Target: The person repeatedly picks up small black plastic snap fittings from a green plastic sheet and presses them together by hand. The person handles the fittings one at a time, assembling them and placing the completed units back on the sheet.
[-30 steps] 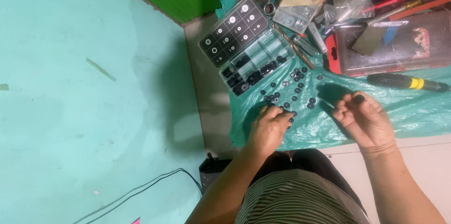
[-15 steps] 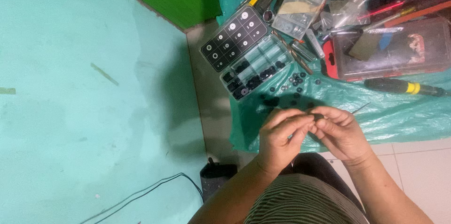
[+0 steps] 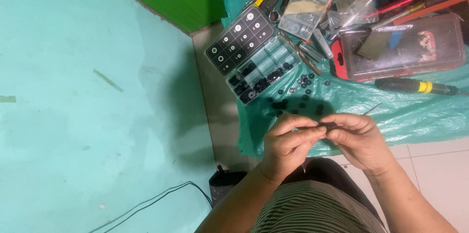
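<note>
Left hand: my left hand (image 3: 288, 140) is curled, thumb and forefinger pressed together on a small dark piece (image 3: 328, 126) that sits right where both hands meet.
Right hand: my right hand (image 3: 359, 137) pinches the same small dark piece from the other side; a thin metal pin (image 3: 372, 109) pokes out past its knuckles, and I cannot tell whether I am holding it or it lies on the sheet behind.
Where the piece is: between my fingertips, held above the near edge of the green plastic sheet (image 3: 420, 111), mostly hidden by my fingers.
Nearby stock: loose black washers (image 3: 304, 81) are scattered on the sheet just beyond my hands, beside the open compartment box (image 3: 259, 69).
Grip advice: I think a light pinch serves best here, with only the fingertips working, so the tiny part does not spring away.
Position advice: I would keep the hands low over the sheet; a dropped piece then lands among the washers, not on the tiled floor (image 3: 435, 164).
Sight: tilting my fingers apart slightly would let me see the piece, which is now nearly covered.
Clutter: the black and yellow screwdriver (image 3: 415, 86) and the red-edged clear case (image 3: 398, 47) lie well apart from my hands.
</note>
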